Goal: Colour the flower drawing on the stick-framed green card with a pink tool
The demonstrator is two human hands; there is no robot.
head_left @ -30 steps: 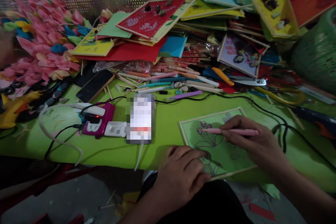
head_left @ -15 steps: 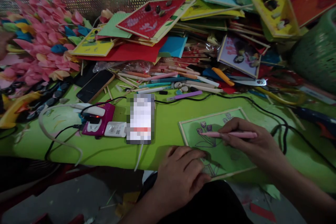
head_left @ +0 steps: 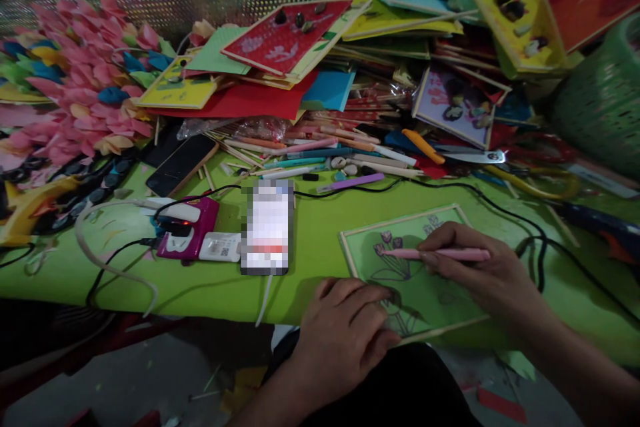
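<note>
A pink felt-tip pen (head_left: 463, 254) is pinched in my right hand (head_left: 465, 260), its tip pointing left at a tulip drawing (head_left: 393, 253). That drawing is on a green card (head_left: 430, 287) edged with thin wooden sticks, lying on the table near me. More outlined flowers show at the card's top and at its lower left. My left hand (head_left: 345, 330) lies over the card's lower left corner with fingers slightly bent, holding nothing I can see. It hides part of the lower drawing. Whether the pen tip touches the card I cannot tell.
Left of the card are a lit phone (head_left: 270, 227), a purple power strip (head_left: 193, 237) and a dark phone (head_left: 183, 163). Loose pens (head_left: 300, 163), scissors (head_left: 470, 153) and framed cards (head_left: 290, 33) pile up behind. A black cable (head_left: 480, 190) runs past the card; a green basket (head_left: 605, 93) stands right.
The pink pen's tip has shifted very slightly to the right over the tulip. My left hand stays at the card's corner.
</note>
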